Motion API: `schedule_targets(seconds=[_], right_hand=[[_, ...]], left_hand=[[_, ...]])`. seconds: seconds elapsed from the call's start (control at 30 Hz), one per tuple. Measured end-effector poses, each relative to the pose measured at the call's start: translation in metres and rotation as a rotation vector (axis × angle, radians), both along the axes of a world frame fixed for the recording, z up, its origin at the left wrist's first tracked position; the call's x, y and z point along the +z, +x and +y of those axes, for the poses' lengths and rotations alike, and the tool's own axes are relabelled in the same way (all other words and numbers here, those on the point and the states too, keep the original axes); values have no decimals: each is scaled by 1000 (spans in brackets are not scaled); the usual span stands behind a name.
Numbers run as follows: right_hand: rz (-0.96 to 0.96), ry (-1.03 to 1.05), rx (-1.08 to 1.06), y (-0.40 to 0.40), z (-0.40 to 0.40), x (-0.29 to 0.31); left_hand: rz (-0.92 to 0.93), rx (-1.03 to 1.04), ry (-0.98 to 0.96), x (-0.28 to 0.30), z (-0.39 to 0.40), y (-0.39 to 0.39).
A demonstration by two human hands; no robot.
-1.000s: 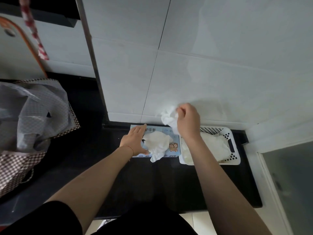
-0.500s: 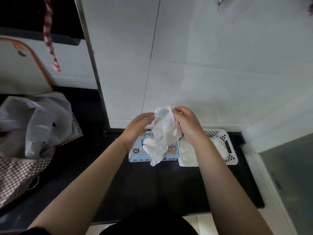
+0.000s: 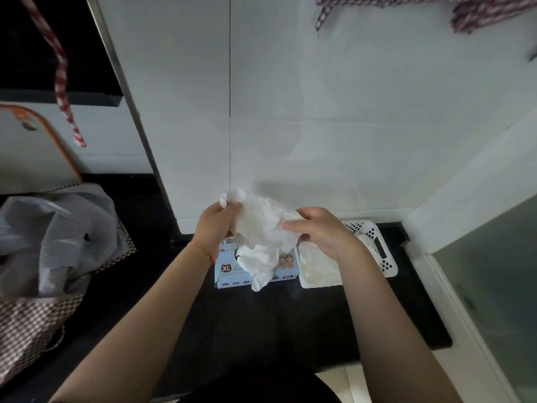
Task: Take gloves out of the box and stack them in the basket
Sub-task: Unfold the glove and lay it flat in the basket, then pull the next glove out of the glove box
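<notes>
both hands are raised above the black desk [image 3: 290, 321], holding one crumpled white glove [image 3: 263, 225] between them. the left hand [image 3: 216, 225] has its grip clamped on the glove's far left corner, fingers curled over a bunched edge that pokes up past the knuckles. the right hand [image 3: 318, 231] has its grip clamped on the glove's right side, thumb and fingers pinching the thin material. the glove hangs in the air over the far part of the glove box [image 3: 232, 270], and is stretched loosely between the two hands.

the glove box is light blue, marked "xl", and lies flat on the desk close to the white tiled wall [image 3: 319, 126]. more white gloves [image 3: 261, 266] spill out of its top opening, one end drooping over the near edge of the box. whether the held glove still touches these cannot be told.

just to the right of the box, touching or nearly touching it, sits the white perforated basket [image 3: 383, 254]. a stack of pale gloves [image 3: 318, 266] lies flat in it, partly hidden by the right wrist.

on the left of the scene, well apart from the box, a checked bag [image 3: 35, 315] stands with a grey plastic bag [image 3: 55, 237] bulging out of it. a red and white checked strap [image 3: 62, 80] hangs down at far left. a thin orange cord [image 3: 203, 250] circles the left wrist.
</notes>
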State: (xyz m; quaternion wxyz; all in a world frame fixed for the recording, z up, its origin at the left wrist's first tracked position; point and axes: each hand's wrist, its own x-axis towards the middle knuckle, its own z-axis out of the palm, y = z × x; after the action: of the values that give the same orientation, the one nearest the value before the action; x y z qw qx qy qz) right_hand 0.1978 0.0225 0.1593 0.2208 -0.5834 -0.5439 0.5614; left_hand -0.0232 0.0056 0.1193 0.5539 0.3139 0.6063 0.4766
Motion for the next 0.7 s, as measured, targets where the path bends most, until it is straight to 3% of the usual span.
schedule_targets(seconds=[0.17,0.27,0.33,0.43,0.57,0.7], right_hand=[[-7,126,-64,1,-2,13],[-73,197,7,-6,-7,22],[-140,238,51,-9,-11,27],[-193,344,104,-10,-12,36],[-324,525,72,0,-8,42],[-375,591,-25,7,-5,40]], left_hand=[[528,-304,-54,-11,-8,3],[342,-320,161,7,-8,14],[206,-461,252,24,-9,23],[266,-576,287,35,-7,35],[362,-460,276,31,-2,42],[313,-450,193,26,-2,45]])
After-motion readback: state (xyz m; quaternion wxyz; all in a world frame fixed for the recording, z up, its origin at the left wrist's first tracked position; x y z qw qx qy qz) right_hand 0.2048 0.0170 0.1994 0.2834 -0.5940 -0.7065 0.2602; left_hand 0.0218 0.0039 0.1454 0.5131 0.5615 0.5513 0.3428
